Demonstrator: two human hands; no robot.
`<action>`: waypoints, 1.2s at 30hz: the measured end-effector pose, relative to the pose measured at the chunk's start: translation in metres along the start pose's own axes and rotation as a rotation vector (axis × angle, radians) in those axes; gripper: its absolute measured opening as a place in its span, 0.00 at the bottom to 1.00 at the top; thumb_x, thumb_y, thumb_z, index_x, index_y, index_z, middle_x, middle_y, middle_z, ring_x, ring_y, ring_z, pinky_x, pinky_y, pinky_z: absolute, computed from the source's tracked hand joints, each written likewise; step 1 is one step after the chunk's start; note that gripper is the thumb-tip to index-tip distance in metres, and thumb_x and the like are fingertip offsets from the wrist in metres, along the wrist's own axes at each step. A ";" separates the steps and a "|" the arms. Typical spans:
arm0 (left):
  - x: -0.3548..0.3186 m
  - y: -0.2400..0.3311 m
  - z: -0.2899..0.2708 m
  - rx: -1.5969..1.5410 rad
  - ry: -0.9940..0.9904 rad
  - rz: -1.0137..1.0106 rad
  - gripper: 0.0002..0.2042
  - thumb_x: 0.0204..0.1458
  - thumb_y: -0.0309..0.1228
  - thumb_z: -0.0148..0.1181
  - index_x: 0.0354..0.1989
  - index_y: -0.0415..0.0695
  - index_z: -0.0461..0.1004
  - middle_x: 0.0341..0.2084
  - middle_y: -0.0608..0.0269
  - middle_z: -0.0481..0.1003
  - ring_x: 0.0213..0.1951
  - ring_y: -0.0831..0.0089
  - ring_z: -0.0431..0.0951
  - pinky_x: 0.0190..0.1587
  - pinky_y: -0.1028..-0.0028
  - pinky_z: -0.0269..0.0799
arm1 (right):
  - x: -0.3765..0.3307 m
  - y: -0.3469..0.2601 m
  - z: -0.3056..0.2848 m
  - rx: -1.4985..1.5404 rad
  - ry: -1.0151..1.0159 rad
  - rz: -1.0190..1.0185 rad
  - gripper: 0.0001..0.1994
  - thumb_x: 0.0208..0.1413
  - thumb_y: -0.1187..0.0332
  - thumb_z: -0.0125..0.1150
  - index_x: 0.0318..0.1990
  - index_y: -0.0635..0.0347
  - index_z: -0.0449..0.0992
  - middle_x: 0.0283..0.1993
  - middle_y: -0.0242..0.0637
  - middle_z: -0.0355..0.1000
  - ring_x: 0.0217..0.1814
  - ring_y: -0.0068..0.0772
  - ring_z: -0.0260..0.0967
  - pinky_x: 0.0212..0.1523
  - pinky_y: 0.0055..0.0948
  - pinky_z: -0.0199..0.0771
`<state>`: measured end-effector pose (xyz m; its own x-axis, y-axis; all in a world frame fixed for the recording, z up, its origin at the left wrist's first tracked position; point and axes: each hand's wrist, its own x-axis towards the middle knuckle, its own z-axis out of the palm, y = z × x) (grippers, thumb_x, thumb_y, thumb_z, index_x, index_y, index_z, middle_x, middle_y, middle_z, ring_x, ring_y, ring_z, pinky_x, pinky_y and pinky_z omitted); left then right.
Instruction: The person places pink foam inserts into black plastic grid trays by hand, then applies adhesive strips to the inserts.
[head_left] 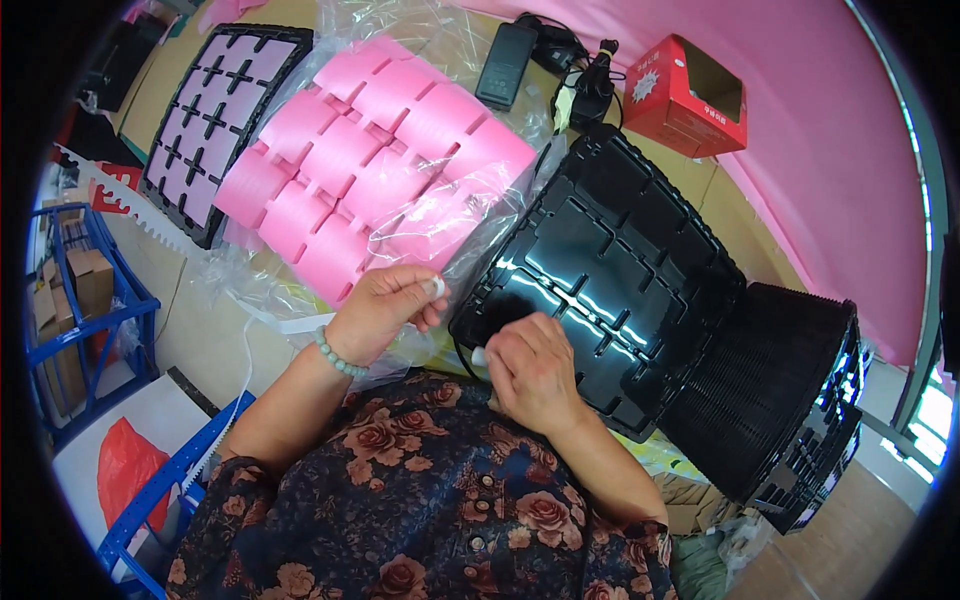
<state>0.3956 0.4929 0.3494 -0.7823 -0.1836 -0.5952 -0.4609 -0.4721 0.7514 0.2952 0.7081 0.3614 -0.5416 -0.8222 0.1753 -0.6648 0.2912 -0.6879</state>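
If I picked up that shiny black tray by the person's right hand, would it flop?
The black tray would probably hold its shape, since moulded ridges cross it. It may be light for its size, as it looks like thin plastic. Its glossy face, showing bright reflections, could feel slippery.

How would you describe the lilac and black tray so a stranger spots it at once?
Start from the big pink bundle beside the left hand. Just left of it lies the lilac and black tray. Unlike the glossy all-black tray by the right hand, it shows pale lilac panels between black crosses.
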 end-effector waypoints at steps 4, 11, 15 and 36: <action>0.003 0.003 0.031 0.143 -0.128 0.048 0.09 0.62 0.30 0.57 0.41 0.38 0.80 0.30 0.68 0.78 0.29 0.81 0.75 0.33 0.78 0.72 | 0.009 -0.014 -0.027 0.287 0.092 0.102 0.05 0.49 0.79 0.64 0.33 0.62 0.75 0.38 0.41 0.73 0.38 0.42 0.71 0.39 0.35 0.72; 0.065 0.048 0.121 0.513 0.008 0.445 0.08 0.56 0.31 0.59 0.39 0.44 0.81 0.24 0.53 0.78 0.29 0.61 0.81 0.32 0.67 0.73 | 0.055 0.031 -0.052 0.270 0.455 0.329 0.04 0.53 0.82 0.60 0.36 0.66 0.75 0.36 0.46 0.76 0.35 0.39 0.75 0.37 0.33 0.75; 0.136 0.085 0.170 0.651 0.173 0.814 0.06 0.53 0.28 0.58 0.37 0.45 0.79 0.26 0.49 0.77 0.31 0.53 0.80 0.33 0.63 0.72 | 0.110 0.075 -0.094 0.198 0.616 0.360 0.03 0.55 0.80 0.58 0.36 0.66 0.76 0.33 0.38 0.74 0.34 0.28 0.72 0.38 0.28 0.72; 0.164 0.212 -0.124 1.220 0.736 0.556 0.20 0.53 0.47 0.61 0.28 0.39 0.81 0.24 0.47 0.77 0.31 0.53 0.79 0.37 0.58 0.73 | 0.183 0.093 -0.056 -0.279 0.370 0.301 0.10 0.58 0.60 0.62 0.32 0.58 0.79 0.31 0.41 0.75 0.38 0.47 0.73 0.37 0.46 0.72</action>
<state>0.2211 0.2556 0.3758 -0.7614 -0.6399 0.1039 -0.5297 0.7065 0.4694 0.1051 0.6117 0.3689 -0.8399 -0.4708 0.2699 -0.5367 0.6467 -0.5420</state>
